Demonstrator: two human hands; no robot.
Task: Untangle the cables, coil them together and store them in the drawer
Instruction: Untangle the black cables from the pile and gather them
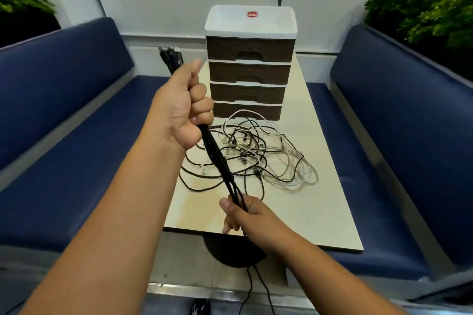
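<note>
Head view first: the left hand [185, 107] is raised above the table's near-left part, fist closed tight around a bundle of black cables [217, 158], whose connector ends stick up past the thumb. That bundle runs taut, down and to the right, to the right hand [243, 215], which pinches the strands between thumb and curled fingers near the cream table's [320, 217] front edge; two black strands hang on below it toward the floor. On the tabletop behind the hands lies a loose tangle of black and white cables [258, 156], just in front of a four-drawer plastic organiser [249, 64] with brown drawer fronts, all pushed in, and a white top tray. Blue bench seats [76, 135] flank the table, with green plants [430, 5] behind them.
</note>
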